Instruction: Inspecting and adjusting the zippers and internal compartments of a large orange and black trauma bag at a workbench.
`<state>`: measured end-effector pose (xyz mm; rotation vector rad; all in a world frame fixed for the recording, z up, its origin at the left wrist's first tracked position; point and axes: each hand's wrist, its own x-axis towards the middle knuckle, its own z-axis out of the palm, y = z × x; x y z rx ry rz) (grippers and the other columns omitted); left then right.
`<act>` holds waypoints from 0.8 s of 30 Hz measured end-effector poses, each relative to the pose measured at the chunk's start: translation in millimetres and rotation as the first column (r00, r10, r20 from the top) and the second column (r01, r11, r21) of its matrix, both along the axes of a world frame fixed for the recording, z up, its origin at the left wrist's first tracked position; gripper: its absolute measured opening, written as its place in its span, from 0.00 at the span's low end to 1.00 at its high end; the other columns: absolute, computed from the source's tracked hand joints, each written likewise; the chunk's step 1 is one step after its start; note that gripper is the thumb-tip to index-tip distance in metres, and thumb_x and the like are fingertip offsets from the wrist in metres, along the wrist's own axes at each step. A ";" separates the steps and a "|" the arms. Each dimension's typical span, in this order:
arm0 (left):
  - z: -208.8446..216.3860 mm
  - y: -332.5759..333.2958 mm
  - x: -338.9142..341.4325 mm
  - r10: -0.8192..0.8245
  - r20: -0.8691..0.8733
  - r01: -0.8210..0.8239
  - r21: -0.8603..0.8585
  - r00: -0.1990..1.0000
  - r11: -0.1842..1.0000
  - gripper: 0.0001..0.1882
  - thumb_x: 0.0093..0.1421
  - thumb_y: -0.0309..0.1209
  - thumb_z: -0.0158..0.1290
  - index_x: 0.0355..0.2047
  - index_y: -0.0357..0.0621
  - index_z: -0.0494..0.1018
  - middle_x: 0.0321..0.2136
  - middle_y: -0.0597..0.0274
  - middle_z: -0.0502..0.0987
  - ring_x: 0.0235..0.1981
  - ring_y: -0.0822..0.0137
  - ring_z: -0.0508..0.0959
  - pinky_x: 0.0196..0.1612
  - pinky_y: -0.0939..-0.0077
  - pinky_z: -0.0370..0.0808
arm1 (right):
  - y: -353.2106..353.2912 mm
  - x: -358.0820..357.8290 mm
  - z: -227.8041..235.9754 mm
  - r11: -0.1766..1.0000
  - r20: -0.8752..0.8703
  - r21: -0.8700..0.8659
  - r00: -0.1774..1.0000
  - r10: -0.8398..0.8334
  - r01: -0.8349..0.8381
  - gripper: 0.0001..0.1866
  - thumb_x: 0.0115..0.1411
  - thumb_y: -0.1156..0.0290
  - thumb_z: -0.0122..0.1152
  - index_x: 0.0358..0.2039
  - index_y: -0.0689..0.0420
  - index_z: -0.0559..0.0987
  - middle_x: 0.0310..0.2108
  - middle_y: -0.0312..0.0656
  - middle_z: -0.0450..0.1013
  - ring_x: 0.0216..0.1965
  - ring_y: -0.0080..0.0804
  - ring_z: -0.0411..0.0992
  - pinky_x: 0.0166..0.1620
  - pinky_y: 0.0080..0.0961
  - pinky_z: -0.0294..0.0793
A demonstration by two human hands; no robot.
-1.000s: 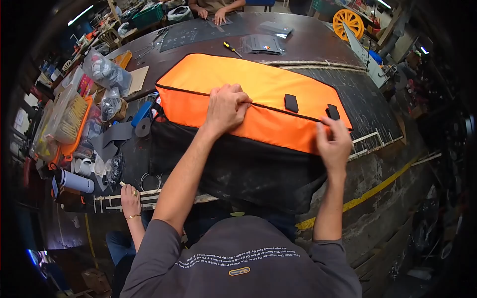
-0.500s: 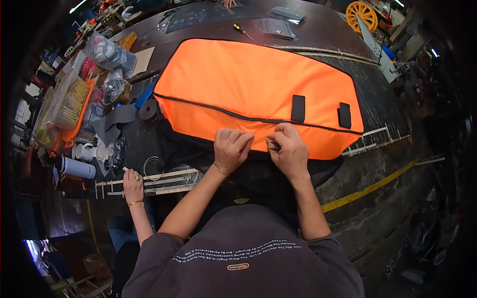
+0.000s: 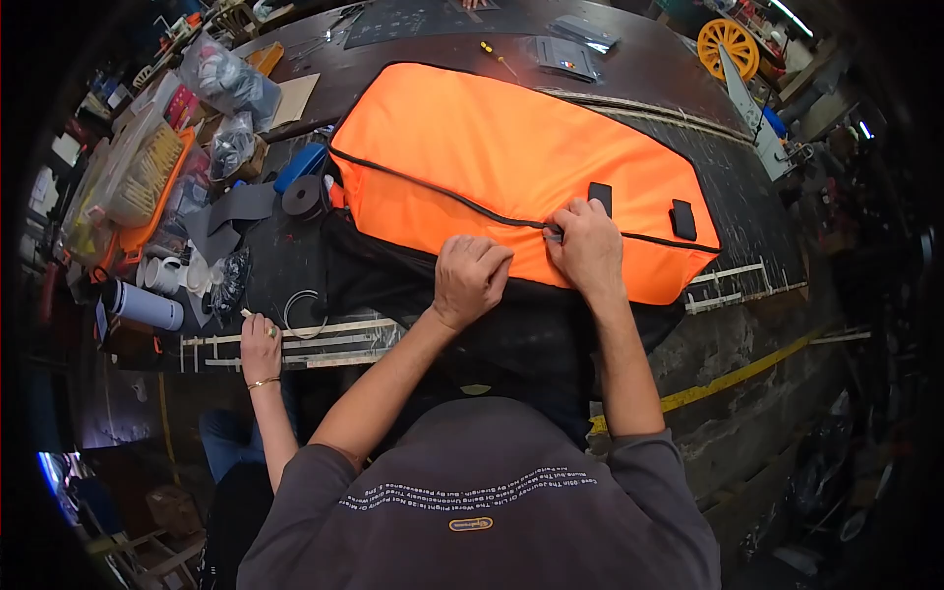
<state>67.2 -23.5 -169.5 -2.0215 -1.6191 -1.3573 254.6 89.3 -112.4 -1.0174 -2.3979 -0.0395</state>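
Nearest me on the left, a co-worker's hand [image 3: 261, 344] rests by the near edge of the table [image 3: 649, 79]; further in, I see my left hand [image 3: 472, 283] with thumb and fingers drawn together at the front of the orange bag [image 3: 521, 128], though I cannot tell if cloth is caught; my right hand [image 3: 587, 246] pinches tight on its black piping [image 3: 669, 242]; the bag lies across the table before me, a dark roll [image 3: 303, 197] just beside its left end; beyond it lies a screwdriver [image 3: 497, 57], near a plastic packet [image 3: 562, 57].
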 end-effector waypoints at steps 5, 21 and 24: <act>24.8 24.8 -5.2 0.046 0.112 -0.042 -0.033 0.993 0.999 0.04 0.63 0.26 0.65 0.38 0.45 0.81 0.33 0.57 0.81 0.31 0.50 0.84 0.33 0.57 0.80 | -2.9 3.4 -18.4 0.991 -0.063 0.120 0.995 0.071 -0.063 0.06 0.60 0.70 0.73 0.35 0.56 0.84 0.38 0.38 0.78 0.43 0.42 0.77 0.43 0.41 0.78; 48.1 76.3 -37.0 -0.183 -0.288 0.077 -0.343 0.940 0.936 0.04 0.59 0.32 0.63 0.31 0.46 0.83 0.32 0.60 0.82 0.35 0.52 0.86 0.36 0.55 0.82 | -16.3 0.0 -17.8 0.994 -0.222 0.110 0.975 0.034 -0.009 0.11 0.59 0.77 0.69 0.42 0.56 0.78 0.38 0.42 0.76 0.42 0.47 0.74 0.46 0.45 0.76; 43.6 77.2 -36.2 -0.168 -0.265 0.092 -0.276 0.950 0.957 0.04 0.59 0.31 0.63 0.31 0.46 0.81 0.32 0.60 0.82 0.34 0.52 0.85 0.35 0.55 0.82 | -21.5 0.7 -5.6 1.000 -0.258 0.013 0.966 -0.007 0.011 0.18 0.57 0.81 0.67 0.47 0.58 0.74 0.39 0.48 0.76 0.43 0.54 0.74 0.49 0.50 0.77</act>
